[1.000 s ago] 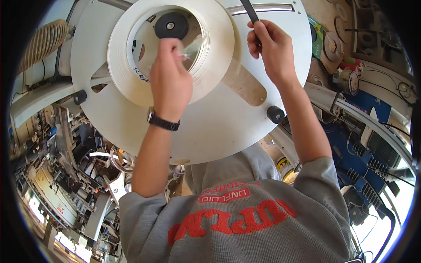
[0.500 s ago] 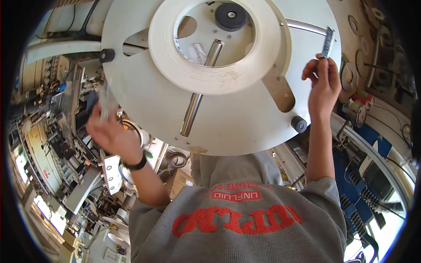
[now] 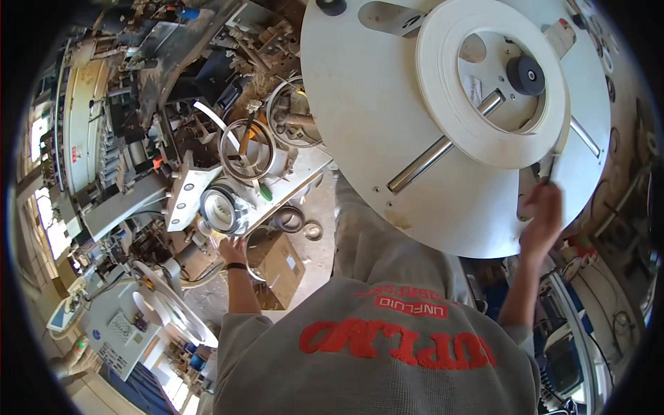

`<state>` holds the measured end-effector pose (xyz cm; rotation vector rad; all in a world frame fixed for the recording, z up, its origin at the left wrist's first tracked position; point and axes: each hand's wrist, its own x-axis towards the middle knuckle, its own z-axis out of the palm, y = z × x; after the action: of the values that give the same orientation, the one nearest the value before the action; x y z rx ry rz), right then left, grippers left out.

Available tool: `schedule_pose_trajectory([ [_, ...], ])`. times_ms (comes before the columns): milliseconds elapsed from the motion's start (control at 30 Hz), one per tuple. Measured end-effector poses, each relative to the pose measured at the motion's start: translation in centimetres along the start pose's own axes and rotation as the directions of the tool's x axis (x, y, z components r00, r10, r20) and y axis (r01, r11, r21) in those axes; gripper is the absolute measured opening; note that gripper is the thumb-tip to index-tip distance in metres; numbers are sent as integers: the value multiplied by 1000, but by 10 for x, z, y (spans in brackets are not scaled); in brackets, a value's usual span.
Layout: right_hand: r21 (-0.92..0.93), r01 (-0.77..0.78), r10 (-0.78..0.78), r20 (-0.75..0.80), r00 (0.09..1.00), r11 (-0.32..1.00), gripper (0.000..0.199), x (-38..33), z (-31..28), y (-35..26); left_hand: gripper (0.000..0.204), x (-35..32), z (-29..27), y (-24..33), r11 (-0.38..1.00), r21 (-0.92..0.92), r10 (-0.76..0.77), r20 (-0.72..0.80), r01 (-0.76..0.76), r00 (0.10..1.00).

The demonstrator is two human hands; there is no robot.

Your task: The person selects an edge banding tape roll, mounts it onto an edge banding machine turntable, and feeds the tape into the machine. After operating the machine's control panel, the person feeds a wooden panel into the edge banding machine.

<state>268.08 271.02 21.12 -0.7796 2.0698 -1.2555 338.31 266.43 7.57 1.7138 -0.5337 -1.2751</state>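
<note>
A large pale disc (image 3: 360, 138) fills the upper right, with a wide roll of cream edge-banding strip (image 3: 443, 90) lying on it around a black roller (image 3: 526, 75). My right hand (image 3: 543, 225), blurred by motion, is at the disc's lower right rim. Its fingers are closed on a slim, dark-and-light handheld piece (image 3: 548, 169), its kind unclear, close to the roll's lower edge. My left hand (image 3: 232, 250) reaches down at the left beside the white bench edge, fingers apart, just below a black-and-white ring-shaped roll (image 3: 223, 209). Nothing shows plainly in it.
Several metal rings and a hoop (image 3: 247, 149) rest on the cluttered bench at left, near a green-handled tool (image 3: 265, 191). A cardboard box (image 3: 277, 270) stands on the floor, with dark rings (image 3: 288, 219) beside it. Machine parts crowd the far left. A shiny rod (image 3: 418, 164) crosses the disc.
The view has swung left, so the disc now sits further right. My left hand has gone down to the bench; my right hand has lowered from the disc's upper right edge toward the roll.
</note>
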Motion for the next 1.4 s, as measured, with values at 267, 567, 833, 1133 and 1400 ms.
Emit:
schedule_pose_trajectory([
  [267, 144, 12, -106, 669, 735, 990, 80, -95, 196, -123, 59, -72, 156, -127, 952, 54, -303, 291, 300, 908],
  [567, -364, 434, -447, 53, 893, 824, 57, -33, 61, -41, 40, -87, 134, -144, 867, 498, -228, 396, 1, 890],
  [833, -852, 443, -471, 281, 836, 278, 38, 45, -61, 32, 44, -102, 234, -22, 483, 595, 526, 388, -642, 756],
  [1133, -750, 546, -548, 296, 782, 374, 17, 34, -50, 21, 74, -193, 514, 78, -132, -102, 449, 881, -986, -151],
  [1400, -621, 750, -681, 449, 579, 229, 14, 7, -11, 13, 77, -133, 513, 69, -201, -26, 340, 935, -979, -94],
])
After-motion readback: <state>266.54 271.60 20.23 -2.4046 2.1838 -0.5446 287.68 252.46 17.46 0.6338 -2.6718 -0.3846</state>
